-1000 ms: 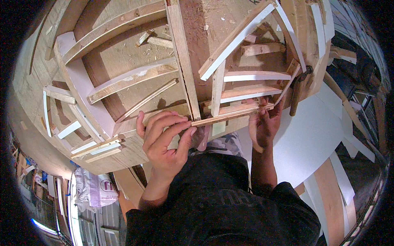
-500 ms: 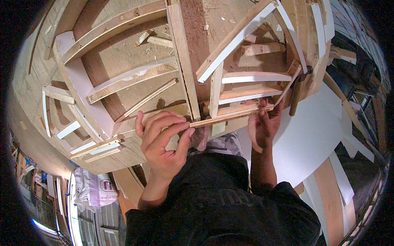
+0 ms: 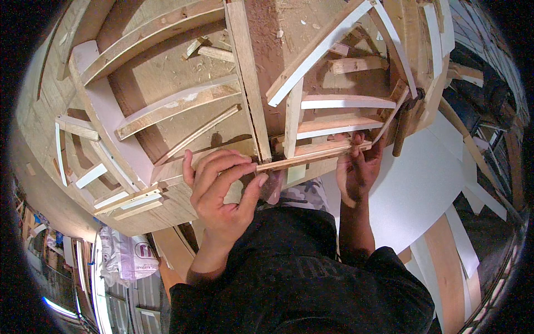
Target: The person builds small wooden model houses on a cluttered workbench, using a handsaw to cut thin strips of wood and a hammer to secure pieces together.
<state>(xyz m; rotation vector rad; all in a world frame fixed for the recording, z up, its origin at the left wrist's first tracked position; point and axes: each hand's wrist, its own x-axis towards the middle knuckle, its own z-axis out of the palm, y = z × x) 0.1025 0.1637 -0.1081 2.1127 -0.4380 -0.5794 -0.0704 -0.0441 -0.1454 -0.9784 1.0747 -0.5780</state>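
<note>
A thin, narrow wooden strip (image 3: 311,157) lies across the near edge of a wooden framework, rising slightly to the right. At its left end is my left hand (image 3: 222,189), with the fingertips touching the end and the thumb just below it. My right hand (image 3: 360,170) has the strip's right end between its fingers; part of that grip is in shadow. Just beyond the strip are curved ribs with white edges, among them a white-edged rib (image 3: 340,129). A long upright divider (image 3: 248,83) comes down to the strip near my left fingertips.
Loose wood offcuts (image 3: 216,54) and shavings lie inside the framework. A clamp-like dark tool (image 3: 409,106) sits at its right side. A large white sheet (image 3: 409,183) and long strips (image 3: 445,267) are at the right. At the lower left is a white sack (image 3: 128,253).
My left thumb has dropped slightly away from the strip's end. The strip and my right hand stay nearly in place; the view has shifted a little.
</note>
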